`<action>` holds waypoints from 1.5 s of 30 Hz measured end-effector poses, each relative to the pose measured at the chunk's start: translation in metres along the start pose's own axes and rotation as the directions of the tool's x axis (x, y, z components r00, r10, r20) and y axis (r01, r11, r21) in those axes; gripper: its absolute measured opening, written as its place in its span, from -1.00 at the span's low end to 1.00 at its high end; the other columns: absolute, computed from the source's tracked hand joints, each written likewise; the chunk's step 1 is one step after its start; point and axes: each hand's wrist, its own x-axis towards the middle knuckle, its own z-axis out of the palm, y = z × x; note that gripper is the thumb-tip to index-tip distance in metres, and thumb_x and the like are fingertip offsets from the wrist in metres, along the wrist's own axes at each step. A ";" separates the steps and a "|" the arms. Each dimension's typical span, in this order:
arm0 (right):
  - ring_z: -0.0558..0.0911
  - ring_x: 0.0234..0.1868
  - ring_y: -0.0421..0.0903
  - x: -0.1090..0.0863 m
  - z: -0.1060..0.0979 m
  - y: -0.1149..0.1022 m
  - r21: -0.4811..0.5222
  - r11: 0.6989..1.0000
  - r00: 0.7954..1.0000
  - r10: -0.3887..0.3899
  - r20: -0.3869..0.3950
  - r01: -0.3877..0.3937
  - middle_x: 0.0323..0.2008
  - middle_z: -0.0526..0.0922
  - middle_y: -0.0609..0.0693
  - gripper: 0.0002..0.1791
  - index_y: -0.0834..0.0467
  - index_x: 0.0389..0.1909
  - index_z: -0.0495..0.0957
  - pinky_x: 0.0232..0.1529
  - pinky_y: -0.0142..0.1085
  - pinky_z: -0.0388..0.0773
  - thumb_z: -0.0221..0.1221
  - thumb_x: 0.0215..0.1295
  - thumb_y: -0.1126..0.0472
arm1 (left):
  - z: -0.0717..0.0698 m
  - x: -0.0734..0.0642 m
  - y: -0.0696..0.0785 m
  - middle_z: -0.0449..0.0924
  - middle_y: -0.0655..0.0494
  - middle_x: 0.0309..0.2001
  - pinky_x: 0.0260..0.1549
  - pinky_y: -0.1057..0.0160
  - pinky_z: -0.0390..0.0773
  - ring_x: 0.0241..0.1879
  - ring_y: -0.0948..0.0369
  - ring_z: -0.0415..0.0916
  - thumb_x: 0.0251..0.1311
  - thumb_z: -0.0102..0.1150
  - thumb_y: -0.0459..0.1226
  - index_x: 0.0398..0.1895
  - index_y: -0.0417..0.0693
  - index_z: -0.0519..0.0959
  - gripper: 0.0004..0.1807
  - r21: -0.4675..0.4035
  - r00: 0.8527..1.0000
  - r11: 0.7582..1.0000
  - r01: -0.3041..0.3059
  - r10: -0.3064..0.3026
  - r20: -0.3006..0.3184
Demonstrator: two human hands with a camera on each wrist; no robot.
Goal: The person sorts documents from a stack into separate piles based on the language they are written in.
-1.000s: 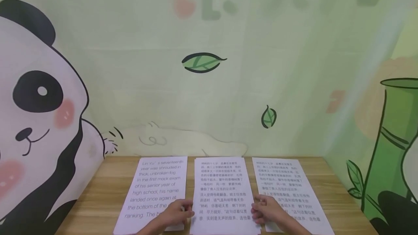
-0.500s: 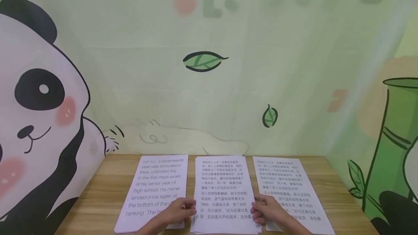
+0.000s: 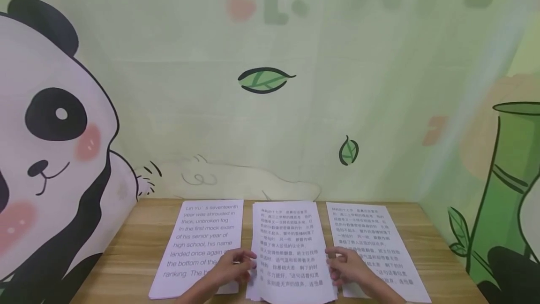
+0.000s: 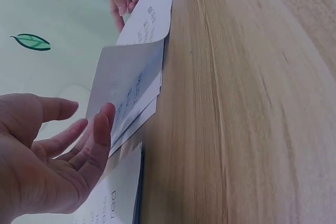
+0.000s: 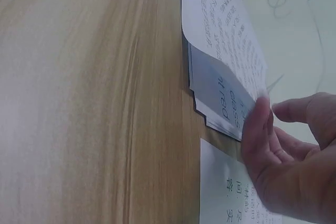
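Three paper stacks with printed text lie side by side on a wooden table. On the middle one, the top sheet of paper, with Chinese print, bows upward at its near end. My left hand pinches its left edge, fingers bent; the left wrist view shows a shaded gap under the sheet. My right hand holds the right edge between thumb and fingers. In the right wrist view large English print shows on the paper beneath. The fingertips' exact contact is partly hidden.
The English-printed stack lies left, partly under my left hand. Chinese-printed paper lies right, partly behind my right hand. Wooden tabletop extends around them. A green cloth backdrop with panda and bamboo drawings rises behind.
The middle stack's top sheet has bowed upward at its near end, where it lay flat before. Both hands stay at its sides, with their fingers slightly raised.
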 end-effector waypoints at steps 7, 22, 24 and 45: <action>0.67 -0.42 -0.14 0.003 0.005 -0.001 -0.103 0.993 0.997 0.052 -0.049 -0.057 -0.34 0.71 0.00 -0.46 0.32 0.27 0.49 -0.42 -0.32 0.64 0.29 0.31 0.20 | 0.004 0.003 -0.003 0.68 0.02 -0.25 -0.32 0.24 0.67 -0.33 0.18 0.71 0.31 0.21 -0.28 0.14 -0.36 0.52 -0.59 -0.009 0.999 0.999 0.042 -0.041 0.020; 0.76 -0.24 -0.08 0.002 0.005 0.003 -0.053 0.990 0.992 0.127 0.003 -0.127 -0.25 0.77 0.02 -0.43 0.31 0.36 0.41 -0.19 -0.20 0.72 0.24 0.37 0.24 | 0.010 0.002 -0.003 0.71 -0.03 -0.18 -0.23 0.21 0.72 -0.30 0.19 0.70 0.17 0.11 -0.45 0.39 -0.45 0.31 -0.35 -0.001 0.985 0.987 0.161 -0.161 0.061; 0.76 -0.24 -0.09 0.001 0.004 0.003 -0.042 0.993 0.994 0.112 0.011 -0.111 -0.24 0.77 0.02 -0.43 0.32 0.36 0.41 -0.19 -0.20 0.72 0.24 0.38 0.24 | 0.010 0.002 -0.002 0.69 -0.03 -0.19 -0.22 0.20 0.72 -0.30 0.18 0.69 0.15 0.11 -0.47 0.40 -0.45 0.29 -0.32 -0.001 0.984 0.985 0.173 -0.172 0.051; 0.76 -0.12 -0.03 -0.004 -0.025 0.009 0.105 0.994 0.996 -0.018 0.088 0.009 -0.08 0.77 0.09 -0.26 0.41 0.46 0.21 -0.09 -0.12 0.73 0.21 0.43 0.12 | 0.014 0.015 0.011 0.72 -0.01 -0.09 -0.21 0.22 0.69 -0.21 0.21 0.64 0.12 0.12 -0.44 0.46 -0.38 0.25 -0.25 -0.050 0.989 0.989 0.138 -0.140 -0.046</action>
